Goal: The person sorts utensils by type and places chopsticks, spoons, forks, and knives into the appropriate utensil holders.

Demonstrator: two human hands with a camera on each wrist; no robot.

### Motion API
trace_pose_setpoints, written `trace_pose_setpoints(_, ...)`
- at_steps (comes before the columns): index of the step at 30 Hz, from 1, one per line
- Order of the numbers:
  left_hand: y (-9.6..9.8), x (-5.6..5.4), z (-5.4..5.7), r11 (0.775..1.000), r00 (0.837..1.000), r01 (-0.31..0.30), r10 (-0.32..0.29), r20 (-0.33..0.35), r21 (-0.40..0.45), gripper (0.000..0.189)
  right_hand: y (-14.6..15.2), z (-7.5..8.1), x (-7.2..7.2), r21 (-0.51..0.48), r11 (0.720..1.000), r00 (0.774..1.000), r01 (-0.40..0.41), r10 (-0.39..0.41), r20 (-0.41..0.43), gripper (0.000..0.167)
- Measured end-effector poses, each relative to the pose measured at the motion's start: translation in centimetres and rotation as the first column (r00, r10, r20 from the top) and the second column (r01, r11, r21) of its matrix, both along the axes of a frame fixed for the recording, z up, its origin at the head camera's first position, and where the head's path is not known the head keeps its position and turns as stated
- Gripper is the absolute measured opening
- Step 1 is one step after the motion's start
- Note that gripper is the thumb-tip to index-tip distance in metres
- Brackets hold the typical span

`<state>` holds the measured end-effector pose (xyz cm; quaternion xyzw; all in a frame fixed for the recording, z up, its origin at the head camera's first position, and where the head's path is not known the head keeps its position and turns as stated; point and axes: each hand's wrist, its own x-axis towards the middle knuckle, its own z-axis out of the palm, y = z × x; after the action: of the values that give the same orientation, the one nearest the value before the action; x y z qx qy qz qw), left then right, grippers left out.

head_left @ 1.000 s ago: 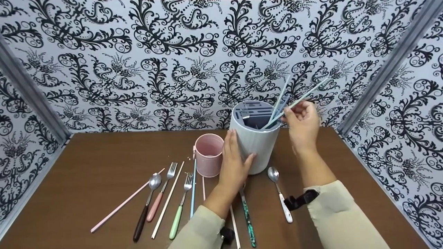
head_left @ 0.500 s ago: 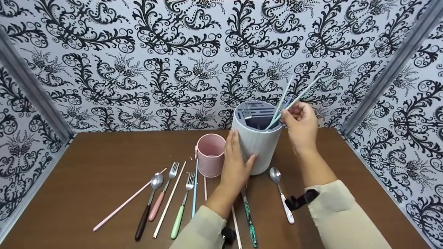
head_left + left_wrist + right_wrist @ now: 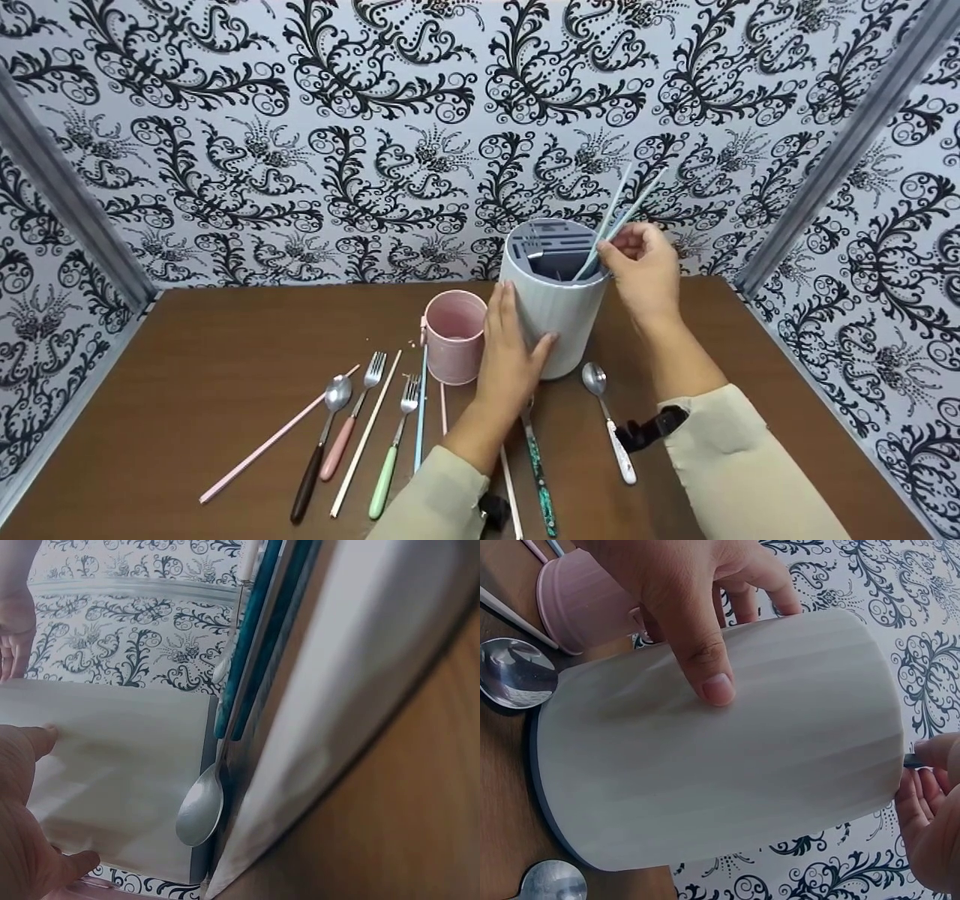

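A white ribbed utensil holder (image 3: 559,322) with a grey slotted top stands toward the back of the table. My left hand (image 3: 510,352) grips its left side, thumb on the front and fingers spread along the wall, as the right wrist view also shows. At the holder's right rim, my right hand (image 3: 646,274) pinches a pale blue-green chopstick (image 3: 645,193) whose lower end is inside the opening. A second pale chopstick (image 3: 616,196) leans beside it in the same opening. The chopsticks' lower ends are hidden in the holder.
A pink cup (image 3: 454,352) stands left of the holder. In front lie a dark-handled spoon (image 3: 309,472), pink-handled fork (image 3: 339,446), green-handled fork (image 3: 385,472), white-handled spoon (image 3: 616,446), green-patterned utensil (image 3: 538,469) and several loose chopsticks, including a pink one (image 3: 274,436). A patterned wall (image 3: 420,180) rises behind.
My right hand has shifted slightly left toward the opening, and the pinched chopstick has swung more upright, its top closer to the other chopstick. My left hand keeps its grip on the holder.
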<state>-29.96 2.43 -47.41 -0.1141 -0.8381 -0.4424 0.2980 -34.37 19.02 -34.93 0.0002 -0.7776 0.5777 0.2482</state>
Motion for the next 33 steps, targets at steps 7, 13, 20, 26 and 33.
trace_pose_setpoints(7, 0.1, 0.1, 0.0, 1.000, 1.000, 0.010, -0.010, -0.002, 0.008, 0.094, 0.1, 0.3, 0.2, 0.070, 0.998, 0.999, -0.005, 0.002, 0.043, 0.032)
trace_pose_setpoints(13, 0.1, 0.1, 0.1, 1.000, 1.000, 0.013, -0.013, -0.003, 0.007, 0.094, 0.3, 0.3, 0.2, 0.066, 0.998, 0.999, -0.011, 0.008, 0.052, 0.034)
trace_pose_setpoints(20, 0.2, 0.3, 0.2, 1.000, 1.000, 0.009, -0.009, 0.009, 0.006, 0.095, 0.3, 0.3, 0.4, 0.039, 0.999, 0.999, -0.020, 0.018, 0.047, 0.035)
trace_pose_setpoints(26, 0.3, 0.3, 0.3, 1.000, 1.000, -0.002, 0.002, -0.012, 0.005, 0.093, 0.5, 0.2, 0.7, -0.001, 1.000, 0.999, -0.018, 0.018, 0.038, 0.034)
trace_pose_setpoints(33, 0.1, 0.3, 0.4, 1.000, 1.000, -0.004, 0.004, -0.005, 0.002, 0.090, 0.3, -0.1, 1.1, -0.071, 0.997, 1.000, -0.027, 0.027, 0.003, 0.029)
